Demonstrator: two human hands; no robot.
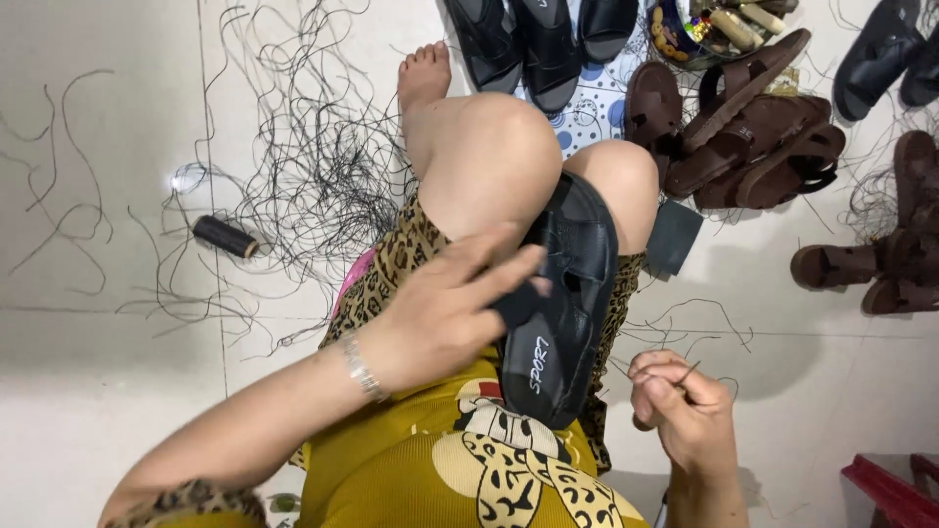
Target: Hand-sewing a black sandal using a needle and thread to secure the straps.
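A black sandal (562,303) rests sole-up between my knees, tilted toward me. My left hand (445,308), with a metal bracelet at the wrist, lies on the sandal's left side with fingers spread over its strap. My right hand (685,406) is low at the right of the sandal, fingers pinched on a thin needle (688,373) with dark thread trailing from it.
A spool of black thread (225,237) lies on the pale floor at the left amid tangled loose thread (313,166). Black sandals (548,39) lie at the top, brown sandals (753,127) at the upper right and right edge. A red object (895,489) sits at the bottom right.
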